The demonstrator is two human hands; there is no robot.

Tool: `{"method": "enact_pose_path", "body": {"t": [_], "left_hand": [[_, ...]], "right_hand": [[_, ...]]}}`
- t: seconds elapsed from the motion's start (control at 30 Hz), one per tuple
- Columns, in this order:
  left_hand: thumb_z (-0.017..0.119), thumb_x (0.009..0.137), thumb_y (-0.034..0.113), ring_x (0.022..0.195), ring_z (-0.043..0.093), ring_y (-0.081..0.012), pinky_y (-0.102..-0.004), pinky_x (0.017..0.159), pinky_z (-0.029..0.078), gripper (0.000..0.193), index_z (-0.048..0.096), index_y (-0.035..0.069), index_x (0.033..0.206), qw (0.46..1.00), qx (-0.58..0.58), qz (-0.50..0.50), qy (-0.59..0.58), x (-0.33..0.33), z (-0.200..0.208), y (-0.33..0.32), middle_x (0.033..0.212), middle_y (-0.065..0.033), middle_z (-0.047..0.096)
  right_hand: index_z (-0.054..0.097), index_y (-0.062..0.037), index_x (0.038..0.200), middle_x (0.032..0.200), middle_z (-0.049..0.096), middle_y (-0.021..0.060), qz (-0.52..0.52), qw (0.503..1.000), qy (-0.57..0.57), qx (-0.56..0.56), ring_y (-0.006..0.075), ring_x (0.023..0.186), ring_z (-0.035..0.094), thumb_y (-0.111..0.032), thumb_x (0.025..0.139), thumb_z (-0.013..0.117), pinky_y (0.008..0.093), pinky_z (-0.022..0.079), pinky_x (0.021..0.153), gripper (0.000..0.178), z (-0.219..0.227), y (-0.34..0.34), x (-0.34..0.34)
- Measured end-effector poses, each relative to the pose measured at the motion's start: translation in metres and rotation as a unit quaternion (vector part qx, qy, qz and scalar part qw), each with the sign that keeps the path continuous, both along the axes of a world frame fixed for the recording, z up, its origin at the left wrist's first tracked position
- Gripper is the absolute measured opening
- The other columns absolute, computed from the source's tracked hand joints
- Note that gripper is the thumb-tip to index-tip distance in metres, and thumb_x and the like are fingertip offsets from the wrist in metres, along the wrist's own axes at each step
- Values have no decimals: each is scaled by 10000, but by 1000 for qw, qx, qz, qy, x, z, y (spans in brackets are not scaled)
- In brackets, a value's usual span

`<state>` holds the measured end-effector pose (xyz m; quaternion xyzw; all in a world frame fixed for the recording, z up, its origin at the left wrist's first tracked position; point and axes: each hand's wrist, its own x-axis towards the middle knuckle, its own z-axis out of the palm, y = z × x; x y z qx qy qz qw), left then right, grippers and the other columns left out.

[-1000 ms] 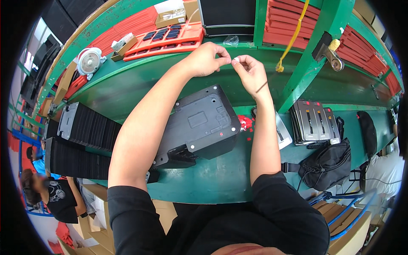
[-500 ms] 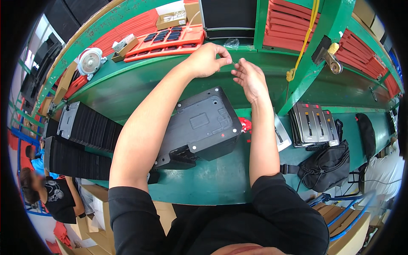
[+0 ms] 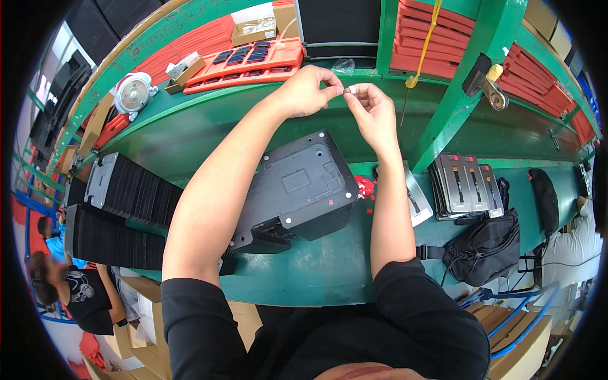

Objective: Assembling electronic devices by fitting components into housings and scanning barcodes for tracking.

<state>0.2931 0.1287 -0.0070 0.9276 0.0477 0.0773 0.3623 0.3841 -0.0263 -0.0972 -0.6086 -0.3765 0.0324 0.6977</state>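
Above the far part of the bench, my left hand is closed in a pinch, thumb against fingertips; whatever it grips is too small to make out. Touching or nearly touching it, my right hand pinches too, with a small whitish piece showing at its fingers. Below both hands rests a stack of black plastic panels with pale round dots at its corners. A small red bundle lies against the stack's right side.
More black panel stacks stand at the left. A round white fan and red tray sit on the shelf. Packaged items and a black bag lie right. A yellow cord hangs near the green post.
My right hand has turned and moved up and slightly left, its fingers closing beside the left fingertips. The yellow cord has swung left. My left hand has barely moved.
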Motion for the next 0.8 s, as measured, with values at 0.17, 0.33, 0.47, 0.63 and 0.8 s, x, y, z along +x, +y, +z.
{"method": "enact_pose_path", "body": {"t": [0.17,0.33,0.47,0.63,0.8], "left_hand": [[708,978,245,672,635,-92,-291,613,504,231,724,24,1044,998,19,-39,-46,1,-3,2,824,-27,694],[718,968,242,639,602,-84,-290,596,483,229,729,18,1015,998,50,-32,-25,1,3,-1,816,-16,686],[726,956,234,634,593,-94,-296,588,473,228,730,10,999,996,41,-34,-72,7,-9,4,816,-26,688],[727,932,197,663,610,-110,-307,614,495,220,735,0,1029,985,101,-23,-137,10,-12,4,831,-62,704],[725,915,173,677,620,-111,-309,646,519,226,748,5,1066,948,194,45,-247,12,-32,25,860,-72,724]], "right_hand": [[677,6,1057,929,694,-1,-3,1000,10,13,41,798,603,-52,978,694,205,490,720,100,2,0,-2],[681,-3,1062,928,698,-5,13,999,27,17,54,803,615,-61,991,675,217,494,716,92,-1,-2,3],[690,-21,1073,947,713,4,23,998,62,15,74,807,635,-101,1005,665,231,497,714,108,0,-1,2],[703,-41,1092,985,735,26,-3,992,126,-6,94,818,657,-169,1017,663,241,499,714,153,6,0,-7],[706,-43,1102,998,740,30,-26,991,134,-15,95,831,658,-200,1019,665,243,499,717,183,4,0,-3]]}}
